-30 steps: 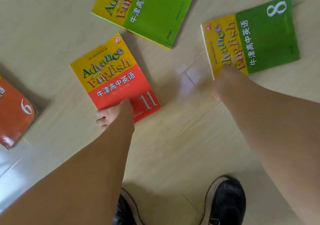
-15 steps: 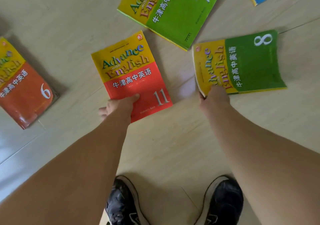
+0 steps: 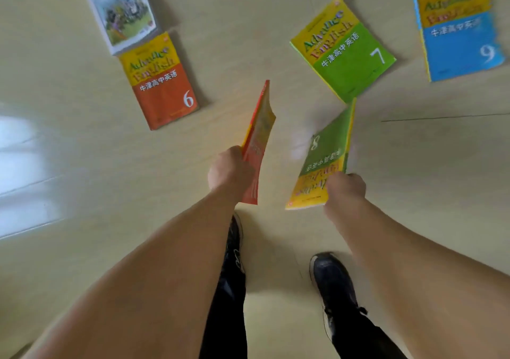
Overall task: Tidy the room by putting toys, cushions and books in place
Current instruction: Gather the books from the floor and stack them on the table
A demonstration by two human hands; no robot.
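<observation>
Above the pale wooden floor (image 3: pixel 82 193), just this side of green-and-yellow paperback number 7 (image 3: pixel 343 50): red-and-yellow paperback textbook (image 3: pixel 258 143), held edge-on, clamped in curled left hand (image 3: pixel 230 169); green-and-yellow paperback number 8 (image 3: pixel 321 165), tilted, pinched at its near end by right hand (image 3: pixel 345 189). Beyond and left of number 7: orange-and-yellow paperback number 6 (image 3: pixel 162 82), white picture book (image 3: pixel 120 10). Right of it: blue-and-yellow paperback number 9 (image 3: pixel 459 34). Step in hand, probably: gathering books. Next, likely: stacking both, freeing one hand for number 7.
</observation>
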